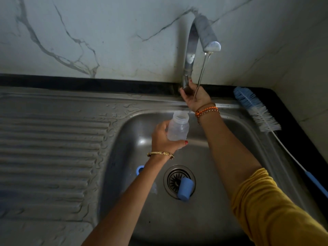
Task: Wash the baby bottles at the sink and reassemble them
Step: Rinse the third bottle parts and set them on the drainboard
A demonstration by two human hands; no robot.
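My left hand (pixel 162 139) grips a clear, capless baby bottle (pixel 178 127) upright over the steel sink basin (pixel 221 157), its open mouth just left of the falling water. My right hand (pixel 194 96) is curled round the tap handle (pixel 185 82) at the foot of the curved tap (pixel 198 36), and a thin stream of water (pixel 202 71) runs from the spout past that hand. A blue bottle cap (pixel 185 189) lies on the drain strainer (pixel 171 180). A blue ring (pixel 139 169) shows beside my left forearm, partly hidden by it.
A blue and white bottle brush (pixel 257 110) lies along the sink's right rim on the black counter. The ribbed, wet draining board (pixel 53 148) fills the left side. A marble-patterned wall stands behind the tap.
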